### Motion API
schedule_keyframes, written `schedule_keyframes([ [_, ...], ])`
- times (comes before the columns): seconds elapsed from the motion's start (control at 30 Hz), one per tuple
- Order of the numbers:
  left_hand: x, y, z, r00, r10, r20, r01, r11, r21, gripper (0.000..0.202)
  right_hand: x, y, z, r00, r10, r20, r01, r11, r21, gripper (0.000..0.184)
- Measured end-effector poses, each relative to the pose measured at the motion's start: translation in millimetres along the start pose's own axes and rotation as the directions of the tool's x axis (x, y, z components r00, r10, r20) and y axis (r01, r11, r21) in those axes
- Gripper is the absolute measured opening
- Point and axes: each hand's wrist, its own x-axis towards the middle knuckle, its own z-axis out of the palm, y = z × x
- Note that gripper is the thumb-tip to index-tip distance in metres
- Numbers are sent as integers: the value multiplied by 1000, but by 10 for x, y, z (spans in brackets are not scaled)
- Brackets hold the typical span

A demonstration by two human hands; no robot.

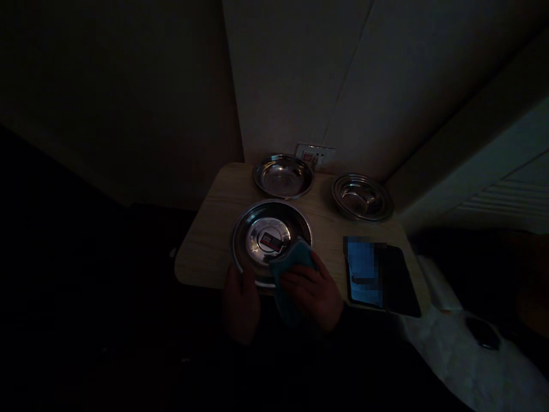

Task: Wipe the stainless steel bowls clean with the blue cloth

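A shiny metal basin (254,220) with a dark label at its centre rests near the front edge of the small wooden table (201,246). My left hand (241,303) is closed on the basin's near left rim, the thumb on the inner side. In my right hand (313,292) is a teal cloth (291,258), pressed against the near right part of the basin, with its lower end hanging past the table edge. The fingers of that hand lie bent over the cloth. The room is dim, so finger detail is faint.
Behind stands another metal dish (283,176), and a stack of metal dishes (362,197) sits at the back right. A phone (364,272) with a lit screen in a dark folding case lies right. A wall socket (315,154) is behind; white bedding (454,343) lies right.
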Motion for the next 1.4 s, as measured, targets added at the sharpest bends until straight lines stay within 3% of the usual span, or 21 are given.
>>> schedule_keyframes([
  [0.1,6,20,33,1000,18,-12,-17,1000,23,24,3,8,-16,1000,7,0,-7,1000,-4,19],
  [0.23,32,37,25,1000,19,-4,-19,998,55,20,157,-187,158,997,70,-31,-69,997,29,18],
  [0.33,45,17,-19,1000,10,-7,-10,999,49,20,142,-160,167,1000,26,-15,-26,1000,6,15],
  [0.53,0,-22,-95,997,81,10,-82,992,96,33,-165,335,-250,992,-74,99,88,986,-141,20],
  [0.63,-20,-17,-135,996,87,-2,-86,987,137,35,-229,470,-427,999,1,49,8,980,-198,20],
  [0.73,-33,3,-160,996,91,-14,-88,982,169,37,-231,450,-483,997,79,-17,-80,981,-178,19],
  [0.83,-49,40,-148,997,77,2,-76,979,190,38,-179,289,-392,996,83,-22,-85,989,-122,21],
  [1.03,-38,51,-131,997,74,-5,-71,973,219,34,-27,-152,-11,997,76,18,-77,997,28,19],
  [1.27,-15,38,-165,996,93,-5,-90,975,204,34,-105,141,-102,996,17,89,-14,999,-39,21],
  [1.4,-55,114,-117,993,113,-17,-104,959,263,35,-17,3,-33,992,85,97,-86,996,4,22],
])
